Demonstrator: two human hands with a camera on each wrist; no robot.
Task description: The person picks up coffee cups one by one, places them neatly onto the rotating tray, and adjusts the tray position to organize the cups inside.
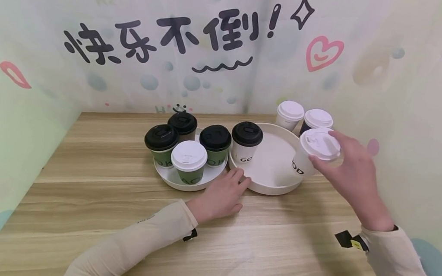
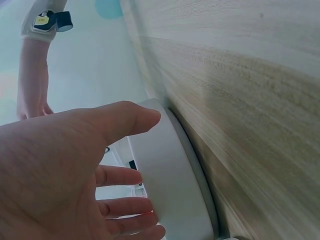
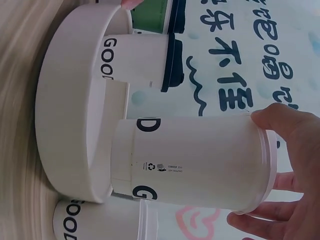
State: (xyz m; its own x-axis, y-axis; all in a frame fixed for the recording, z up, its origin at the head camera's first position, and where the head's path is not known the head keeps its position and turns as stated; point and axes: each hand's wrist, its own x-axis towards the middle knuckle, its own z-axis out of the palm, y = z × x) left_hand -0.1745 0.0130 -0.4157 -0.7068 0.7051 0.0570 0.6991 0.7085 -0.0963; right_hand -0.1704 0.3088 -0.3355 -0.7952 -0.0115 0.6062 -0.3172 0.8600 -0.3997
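Observation:
My right hand (image 1: 352, 174) grips a white paper cup (image 3: 200, 162) by its white lid, holding it above the right rim of the right-hand round tray (image 1: 269, 188). On that tray's left side stands a white cup with a black lid (image 1: 246, 140). My left hand (image 1: 222, 194) touches the front-left rim of the same tray, its fingers fairly straight and the thumb apart, as the left wrist view shows. The left-hand tray (image 1: 186, 187) bears several lidded cups, among them a green cup with a white lid (image 1: 189, 161).
Behind the right-hand tray stand a white cup with a white lid (image 1: 290, 115) and a dark cup with a white lid (image 1: 317, 118). A printed cloth wall (image 1: 217, 85) closes off the back and sides of the wooden table (image 1: 99, 154).

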